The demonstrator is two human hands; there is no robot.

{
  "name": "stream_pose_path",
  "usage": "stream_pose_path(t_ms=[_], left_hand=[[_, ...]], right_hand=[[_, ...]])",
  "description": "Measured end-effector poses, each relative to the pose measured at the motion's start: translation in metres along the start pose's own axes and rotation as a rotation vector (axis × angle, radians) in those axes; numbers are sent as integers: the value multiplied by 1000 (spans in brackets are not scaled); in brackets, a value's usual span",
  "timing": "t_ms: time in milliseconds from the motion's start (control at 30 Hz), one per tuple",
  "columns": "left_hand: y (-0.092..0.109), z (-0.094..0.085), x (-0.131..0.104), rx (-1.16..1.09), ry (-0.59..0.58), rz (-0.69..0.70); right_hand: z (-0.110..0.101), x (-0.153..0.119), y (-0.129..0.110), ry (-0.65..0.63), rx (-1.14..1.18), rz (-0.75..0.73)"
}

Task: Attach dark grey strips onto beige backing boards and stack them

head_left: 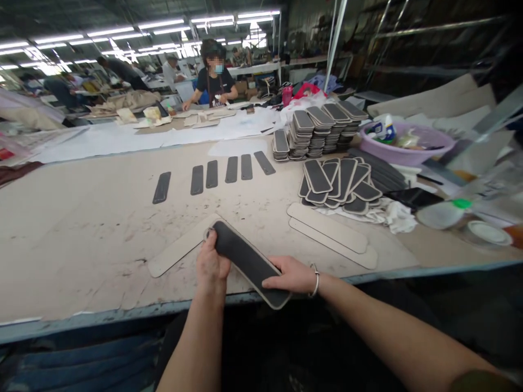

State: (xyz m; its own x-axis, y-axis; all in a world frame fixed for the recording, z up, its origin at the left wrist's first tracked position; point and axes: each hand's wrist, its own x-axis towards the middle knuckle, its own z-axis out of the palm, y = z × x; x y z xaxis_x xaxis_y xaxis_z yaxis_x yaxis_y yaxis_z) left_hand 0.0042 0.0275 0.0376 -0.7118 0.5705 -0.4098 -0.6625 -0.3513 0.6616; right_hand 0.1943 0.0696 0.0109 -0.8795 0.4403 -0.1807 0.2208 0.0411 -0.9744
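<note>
A long black strip with a pale edge [245, 256] is held between my two hands at the table's front edge. My left hand [212, 261] grips its upper left end, thumb on top. Around its lower right end my right hand [292, 275] is closed, thumb on the black face. Under the upper left end lies a beige strip [175, 253], partly hidden. Two more beige strips [330, 228] overlap on the table to the right. Several short black pieces [211, 174] lie spaced out in a row farther back.
A loose heap of black pieces [339, 182] lies at the right, with neat stacks [322, 130] behind it. Beside them stand a purple basin [408, 149], a white cloth [398, 216] and clear containers [488, 233]. A masked person [214, 81] is across the table [81, 228].
</note>
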Motion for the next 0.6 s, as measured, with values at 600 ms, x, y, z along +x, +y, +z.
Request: stream_pose_path(t_ms=[600], left_hand=[[-9, -7, 11, -24, 96, 37]], right_hand=[[-62, -17, 3, 512, 119, 53]])
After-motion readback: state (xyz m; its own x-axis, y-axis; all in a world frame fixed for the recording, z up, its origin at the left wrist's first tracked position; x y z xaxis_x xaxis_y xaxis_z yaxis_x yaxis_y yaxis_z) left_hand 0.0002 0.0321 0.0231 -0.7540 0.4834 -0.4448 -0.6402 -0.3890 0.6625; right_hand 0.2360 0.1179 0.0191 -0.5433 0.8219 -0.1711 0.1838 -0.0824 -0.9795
